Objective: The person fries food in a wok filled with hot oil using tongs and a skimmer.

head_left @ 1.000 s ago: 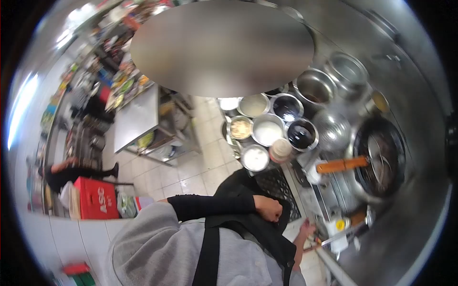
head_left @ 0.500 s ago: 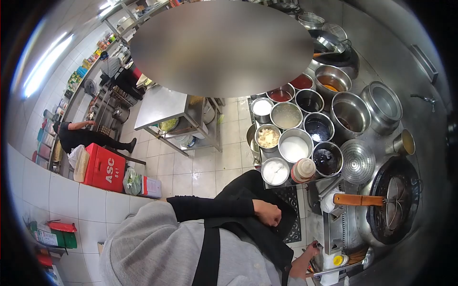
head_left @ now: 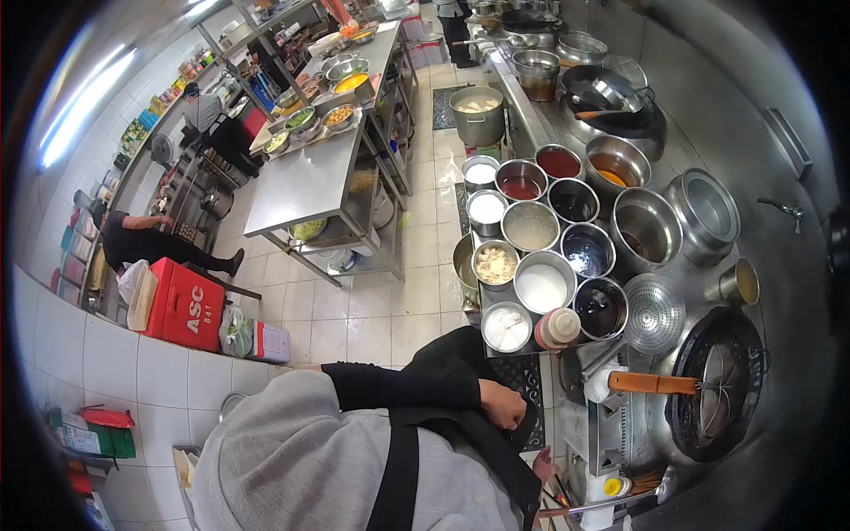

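Observation:
My left hand (head_left: 502,404), below a black sleeve, rests with curled fingers against the black apron (head_left: 443,354) over my leg; nothing shows in it. Lower and to the right, my right hand (head_left: 544,465) is partly hidden by the apron. Its visible fingers look apart, near a metal rail (head_left: 593,506) and thin utensils. Beyond my hands stand metal pots of sauces and seasonings, among them a white powder (head_left: 507,327) and a dark liquid (head_left: 600,308). A squeeze bottle (head_left: 558,328) is beside them. An orange-brown-handled strainer (head_left: 653,383) lies over a black wok (head_left: 717,385).
A perforated ladle (head_left: 654,313) lies right of the pots. A steel table (head_left: 305,190) with food bowls stands ahead left. A red box (head_left: 183,305) sits on the left ledge. One person (head_left: 133,239) sits far left, others stand farther back. A large pot (head_left: 476,115) is on the floor.
The view has shifted and sharpened. My right hand has moved slightly down and left, away from the counter edge. My left hand stays by the apron.

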`<state>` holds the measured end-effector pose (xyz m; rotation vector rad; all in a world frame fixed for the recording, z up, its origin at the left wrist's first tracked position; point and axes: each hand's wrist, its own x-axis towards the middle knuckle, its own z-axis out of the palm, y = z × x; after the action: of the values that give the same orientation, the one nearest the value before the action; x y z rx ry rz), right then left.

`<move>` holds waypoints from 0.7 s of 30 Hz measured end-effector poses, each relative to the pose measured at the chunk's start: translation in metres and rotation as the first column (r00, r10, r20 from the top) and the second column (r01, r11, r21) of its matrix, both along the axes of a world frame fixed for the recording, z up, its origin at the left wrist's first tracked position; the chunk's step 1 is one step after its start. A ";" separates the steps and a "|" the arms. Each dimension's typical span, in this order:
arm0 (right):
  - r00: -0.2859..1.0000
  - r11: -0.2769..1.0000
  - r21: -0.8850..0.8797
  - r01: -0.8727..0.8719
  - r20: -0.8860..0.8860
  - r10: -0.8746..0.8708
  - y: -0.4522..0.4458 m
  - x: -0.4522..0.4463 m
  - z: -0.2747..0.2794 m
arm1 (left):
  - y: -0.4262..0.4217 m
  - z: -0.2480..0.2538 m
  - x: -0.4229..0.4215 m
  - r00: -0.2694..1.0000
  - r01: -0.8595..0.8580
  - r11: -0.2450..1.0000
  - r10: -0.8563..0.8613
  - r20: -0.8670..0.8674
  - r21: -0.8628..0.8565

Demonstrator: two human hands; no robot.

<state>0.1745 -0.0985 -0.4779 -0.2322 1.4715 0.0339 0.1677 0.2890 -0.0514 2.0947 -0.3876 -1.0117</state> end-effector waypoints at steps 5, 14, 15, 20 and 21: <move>-0.019 0.066 -0.715 -0.696 0.110 0.994 0.042 -0.025 0.010 | 0.006 0.011 0.001 0.999 -0.004 1.000 0.004 0.032 -0.018; 0.631 0.566 -0.408 -0.717 -0.033 0.775 0.078 -0.002 0.108 | -0.007 -0.007 -0.002 0.990 0.001 0.997 0.009 0.142 -0.072; 0.451 0.379 -0.461 -0.802 -0.052 0.891 0.079 -0.007 0.110 | -0.010 -0.012 -0.002 0.993 0.016 0.997 -0.007 0.119 -0.070; 0.415 0.382 -0.807 -0.450 0.190 0.890 0.136 -0.008 0.242 | 0.002 0.010 0.001 0.977 -0.010 0.994 0.033 0.213 -0.108; 0.445 0.384 -0.874 -0.300 0.228 0.866 0.152 0.000 0.280 | 0.002 0.009 0.003 0.976 -0.002 0.994 0.025 0.218 -0.106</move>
<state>0.1749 0.0535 -0.1981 -1.3947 0.4520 -0.0154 0.1706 0.2911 -0.0425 2.1152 -0.5250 -0.7369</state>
